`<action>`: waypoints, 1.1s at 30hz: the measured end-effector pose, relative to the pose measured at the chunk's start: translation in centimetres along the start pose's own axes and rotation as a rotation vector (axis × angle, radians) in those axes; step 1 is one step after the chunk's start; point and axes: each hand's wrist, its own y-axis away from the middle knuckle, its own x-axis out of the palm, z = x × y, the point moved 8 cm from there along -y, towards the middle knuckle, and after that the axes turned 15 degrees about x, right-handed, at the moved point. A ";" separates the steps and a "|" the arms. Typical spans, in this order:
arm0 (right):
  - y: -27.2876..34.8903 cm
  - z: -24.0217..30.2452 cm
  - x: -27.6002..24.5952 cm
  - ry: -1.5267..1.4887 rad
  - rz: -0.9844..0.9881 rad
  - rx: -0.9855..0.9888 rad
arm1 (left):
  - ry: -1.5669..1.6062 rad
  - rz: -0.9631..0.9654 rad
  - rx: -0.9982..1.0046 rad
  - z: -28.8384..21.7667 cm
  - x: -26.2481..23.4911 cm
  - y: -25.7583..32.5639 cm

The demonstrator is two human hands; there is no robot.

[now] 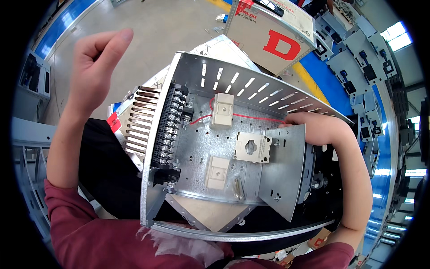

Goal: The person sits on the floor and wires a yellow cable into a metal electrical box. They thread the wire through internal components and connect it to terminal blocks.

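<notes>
A grey sheet-metal case [154, 197] with a slotted wall lies open before me. My right hand [316, 127] reaches in over its far right side. Its fingertips are closed at the end of a thin red wire [257, 117], partly hidden by an upright metal plate [284, 172]. The wire runs left past a cream fuse holder [222, 110]. My left hand [95, 67] is raised outside the case at the upper left, fingers curled and thumb up; whether it holds anything is hidden. A black terminal strip [169, 130] lines the left wall. Between the hands sits a white current transformer [253, 148].
A second cream block [217, 172] and several small screws or pins [238, 188] lie on the case floor. Silver slotted fins [142, 119] stick out left. A large carton [268, 38] stands beyond. More grey cabinets [358, 67] stand at the right.
</notes>
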 end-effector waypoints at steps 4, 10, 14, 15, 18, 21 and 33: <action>-0.1 0.0 0.1 -0.007 0.014 -0.005 | 0.011 0.029 0.002 -0.1 0.2 -0.1; 0.0 0.0 0.0 0.013 0.008 0.003 | -0.002 0.049 -0.012 -0.2 0.4 0.2; 0.1 0.2 -0.1 0.013 0.016 0.010 | 0.003 0.042 -0.004 -0.4 0.5 0.1; 0.1 0.3 -0.1 0.012 0.018 0.005 | 0.003 0.041 -0.007 -0.5 0.5 0.1; 0.4 0.5 -0.3 0.014 0.010 0.010 | -0.010 0.092 -0.061 -0.8 0.7 0.4; 0.7 0.2 -0.3 0.062 0.046 0.030 | -0.025 0.118 -0.040 -1.7 1.0 0.7; 0.3 0.1 -0.2 0.045 0.007 0.005 | -0.014 0.147 0.007 -2.9 1.8 0.2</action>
